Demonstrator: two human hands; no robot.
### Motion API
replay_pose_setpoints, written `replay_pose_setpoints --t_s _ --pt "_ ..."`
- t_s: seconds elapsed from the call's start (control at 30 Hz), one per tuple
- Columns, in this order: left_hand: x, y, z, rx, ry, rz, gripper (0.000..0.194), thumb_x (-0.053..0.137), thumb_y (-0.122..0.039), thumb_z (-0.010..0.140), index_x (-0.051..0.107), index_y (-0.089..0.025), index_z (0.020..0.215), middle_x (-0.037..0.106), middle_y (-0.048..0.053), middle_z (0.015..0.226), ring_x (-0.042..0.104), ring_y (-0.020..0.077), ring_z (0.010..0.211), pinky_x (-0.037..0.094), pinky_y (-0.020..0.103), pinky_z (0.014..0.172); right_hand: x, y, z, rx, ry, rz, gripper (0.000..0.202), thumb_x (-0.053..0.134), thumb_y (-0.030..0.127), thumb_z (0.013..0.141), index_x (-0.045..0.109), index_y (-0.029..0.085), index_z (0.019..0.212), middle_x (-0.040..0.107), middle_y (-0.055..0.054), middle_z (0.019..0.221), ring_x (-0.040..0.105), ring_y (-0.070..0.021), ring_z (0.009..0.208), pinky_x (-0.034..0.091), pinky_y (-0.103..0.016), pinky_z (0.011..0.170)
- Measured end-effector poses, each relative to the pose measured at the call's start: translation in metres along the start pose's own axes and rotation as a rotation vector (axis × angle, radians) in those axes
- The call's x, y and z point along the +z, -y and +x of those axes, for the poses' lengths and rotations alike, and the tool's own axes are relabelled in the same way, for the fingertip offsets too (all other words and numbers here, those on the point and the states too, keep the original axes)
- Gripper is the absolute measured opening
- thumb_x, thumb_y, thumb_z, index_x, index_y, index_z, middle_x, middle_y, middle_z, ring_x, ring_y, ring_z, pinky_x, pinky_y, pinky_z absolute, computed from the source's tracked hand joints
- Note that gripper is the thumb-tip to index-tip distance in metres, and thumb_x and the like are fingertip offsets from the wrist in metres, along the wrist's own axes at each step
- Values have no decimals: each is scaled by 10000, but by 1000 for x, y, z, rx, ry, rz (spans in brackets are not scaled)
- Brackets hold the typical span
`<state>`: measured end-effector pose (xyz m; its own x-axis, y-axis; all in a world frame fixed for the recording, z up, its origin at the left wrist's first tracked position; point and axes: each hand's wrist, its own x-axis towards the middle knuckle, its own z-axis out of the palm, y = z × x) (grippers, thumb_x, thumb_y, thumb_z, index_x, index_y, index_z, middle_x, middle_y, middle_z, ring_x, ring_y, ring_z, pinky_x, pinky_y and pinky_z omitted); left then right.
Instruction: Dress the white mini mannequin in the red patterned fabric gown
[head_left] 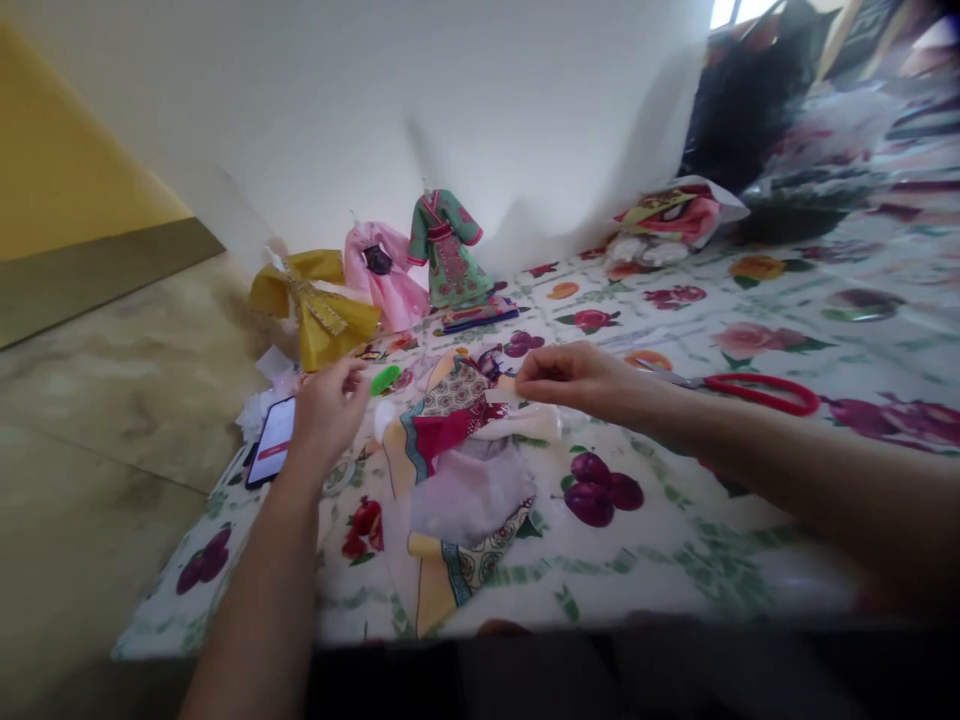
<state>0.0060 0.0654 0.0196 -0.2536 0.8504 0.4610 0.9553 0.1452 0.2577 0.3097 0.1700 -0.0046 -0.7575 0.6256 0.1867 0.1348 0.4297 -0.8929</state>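
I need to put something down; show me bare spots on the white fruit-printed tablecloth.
On the tablecloth, one bare patch lies right of the multicoloured cloth garment, nearer than the right forearm; another between the red-handled metal scissors and the bundled pink fabric. Crowded: left, by the black rectangular phone; back, by the yellow, pink and green cloth dresses.

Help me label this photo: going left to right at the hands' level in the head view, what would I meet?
Black-edged rectangular smartphone, left hand, bright green oval object, multicoloured patterned cloth, right hand, red-handled metal scissors.
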Motion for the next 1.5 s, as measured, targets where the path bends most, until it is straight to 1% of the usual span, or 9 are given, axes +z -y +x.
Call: replay_pose_setpoints --t_s 0.07,0.13,0.27,0.43,0.6,0.83,1.07,1.3,1.5 --pt "-1 -36 -8 93 81 -251 264 570 -343 875 665 -182 1062 707 61 975 659 185 870 521 300 801 -1 1 3 -12 25 -13 223 593 384 861 622 180 777 545 9 695 446 -112 608 318 -256 540" --pt "1 -66 -14 166 192 -369 241 584 -344 880 668 -188 1044 705 52 1002 656 171 891 527 287 802 -1 1 6 -32 64 -17 221 582 374 873 626 177 781 553 7 706 443 -111 614 318 -257 545" --pt "8 -94 -11 236 358 -398 208 591 -364 882 675 -197 974 703 30 959 645 158 829 509 271 730 -1 -4 14 -42 121 -22 218 571 364 884 654 169 836 574 1 739 453 -115 641 336 -257 569" --pt "21 -88 2 189 501 -488 194 593 -368 871 639 -179 873 651 7 810 578 128 689 455 237 612 -2 -9 20 -51 129 -27 208 570 350 878 655 162 852 570 2 733 458 -114 653 341 -245 571" --pt "35 -82 -1 67 593 -648 214 607 -376 856 590 -169 803 574 -15 708 516 110 621 405 212 545 0 -16 24 -64 138 4 196 586 347 858 637 165 804 530 18 676 421 -103 604 320 -242 534" --pt "44 -71 -10 -116 617 -847 223 650 -374 856 578 -175 787 526 -42 659 456 76 556 349 187 501 -2 -17 24 -82 138 -13 214 548 317 893 697 169 935 627 -4 760 492 -112 646 357 -237 547" --pt "46 -68 -15 -276 678 -974 221 669 -388 860 576 -192 815 476 -65 595 357 47 461 252 167 412 -1 -8 16 -93 80 -56 246 506 252 930 732 173 987 616 22 688 455 -88 562 312 -235 502" --pt "45 -71 -19 -287 650 -972 199 680 -373 856 585 -202 820 475 -56 633 372 59 507 290 179 449 -1 -13 14 -124 -53 -135 226 534 237 908 718 196 1034 709 -15 881 603 -146 763 415 -248 624" --pt "48 -70 -19 -196 655 -866 192 663 -363 869 589 -198 807 496 -43 677 406 74 569 317 194 499 2 -19 13 -162 -2 -115 249 528 161 884 699 184 1065 722 -32 964 637 -159 851 459 -254 720"
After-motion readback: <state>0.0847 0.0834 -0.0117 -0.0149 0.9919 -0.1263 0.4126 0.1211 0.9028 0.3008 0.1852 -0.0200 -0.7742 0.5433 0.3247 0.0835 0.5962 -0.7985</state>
